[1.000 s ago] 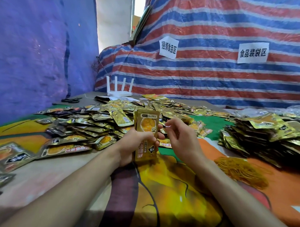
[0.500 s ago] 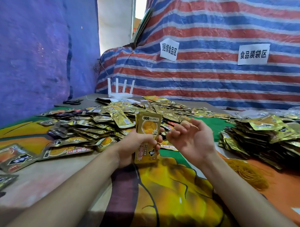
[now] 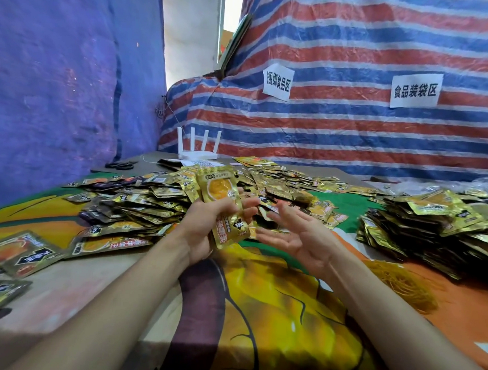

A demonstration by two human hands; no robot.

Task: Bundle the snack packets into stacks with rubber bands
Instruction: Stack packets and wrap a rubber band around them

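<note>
My left hand (image 3: 205, 227) grips a small stack of gold snack packets (image 3: 223, 203), held upright and tilted a little to the left above the table. Just to its right, my right hand (image 3: 296, 233) is palm up with the fingers spread and holds nothing that I can make out. A big loose heap of gold packets (image 3: 142, 200) lies behind and to the left of my hands. Another pile of packets (image 3: 435, 227) is heaped at the right. A mound of yellow rubber bands (image 3: 399, 284) lies on the cloth at my right forearm.
The table wears a cloth printed in orange, yellow and green (image 3: 274, 310). Single packets (image 3: 22, 251) lie at the left edge. A white router (image 3: 198, 147) and black scissors (image 3: 119, 165) sit at the back left. A striped tarpaulin with two paper signs (image 3: 415, 89) closes the back.
My right hand has turned palm up and opened, moving slightly away from the stack. The stack in my left hand has tilted to the left.
</note>
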